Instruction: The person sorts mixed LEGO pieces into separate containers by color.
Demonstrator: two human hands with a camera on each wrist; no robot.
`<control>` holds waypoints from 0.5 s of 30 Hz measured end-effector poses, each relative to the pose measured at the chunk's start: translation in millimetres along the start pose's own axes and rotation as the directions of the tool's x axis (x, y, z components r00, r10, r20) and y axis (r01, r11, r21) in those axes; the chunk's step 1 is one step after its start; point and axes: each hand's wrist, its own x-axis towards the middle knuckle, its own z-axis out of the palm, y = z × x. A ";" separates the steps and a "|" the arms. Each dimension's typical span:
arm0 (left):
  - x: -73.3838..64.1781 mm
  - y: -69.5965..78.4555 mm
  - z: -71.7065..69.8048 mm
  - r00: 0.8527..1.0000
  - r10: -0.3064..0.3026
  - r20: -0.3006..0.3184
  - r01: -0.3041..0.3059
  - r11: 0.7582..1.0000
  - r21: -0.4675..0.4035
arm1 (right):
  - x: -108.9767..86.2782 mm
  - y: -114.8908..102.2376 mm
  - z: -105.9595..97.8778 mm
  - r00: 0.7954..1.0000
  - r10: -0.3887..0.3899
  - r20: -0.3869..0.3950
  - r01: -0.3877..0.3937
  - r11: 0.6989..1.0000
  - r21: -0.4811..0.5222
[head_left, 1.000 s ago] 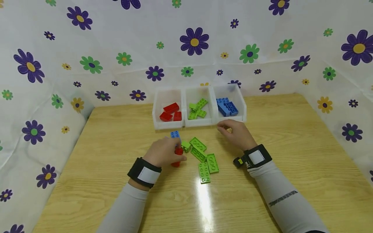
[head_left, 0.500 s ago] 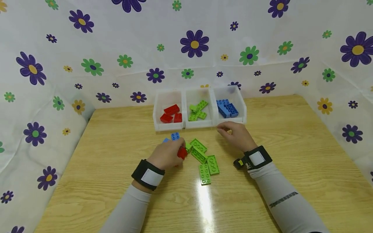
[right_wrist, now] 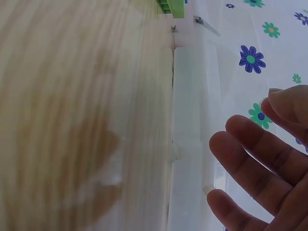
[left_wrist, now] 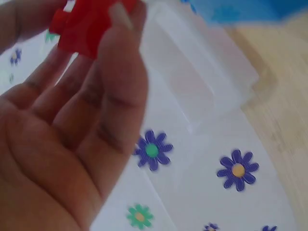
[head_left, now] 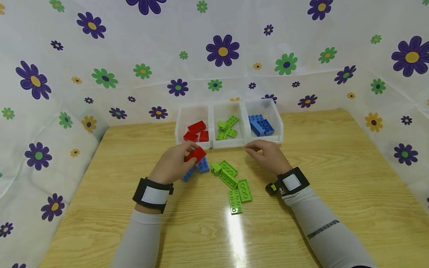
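Red bricks [head_left: 196, 127] in leftmost bin [head_left: 194, 111]

White glare [head_left: 236, 234] on the table [head_left: 335, 156]

The left hand [head_left: 172, 163] covers part of the red brick [head_left: 198, 153] and part of a blue brick [head_left: 189, 174]. In the left wrist view a blue shape [left_wrist: 240, 9] is too blurred for me to make out, cut by the top edge; the right wrist view crops the right hand [right_wrist: 264, 182].
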 end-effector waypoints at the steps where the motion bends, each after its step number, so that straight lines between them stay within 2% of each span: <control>1: 3.2 -3.6 -2.5 1.000 0.005 -0.030 -0.006 1.000 -0.014 | 0.7 -0.5 0.0 1.000 0.003 0.004 -0.003 1.000 0.000; 5: 24.6 -15.7 -8.5 0.992 -0.024 -0.125 0.024 1.000 -0.002 | 2.5 -1.4 0.5 1.000 0.012 0.016 -0.012 1.000 -0.009; 9: 61.0 -19.2 -12.0 0.983 -0.081 -0.164 0.096 0.992 0.082 | 3.0 -1.2 0.5 1.000 0.009 0.014 -0.009 1.000 -0.011; 12: 90.0 -18.2 -10.6 0.979 -0.151 -0.138 0.169 0.978 0.126 | 2.7 -0.1 0.1 1.000 0.008 0.016 -0.008 1.000 -0.017; 15: 115.1 -22.6 -0.1 0.975 -0.203 -0.095 0.217 0.960 0.175 | 1.7 1.9 -0.4 1.000 0.004 0.022 -0.003 1.000 -0.015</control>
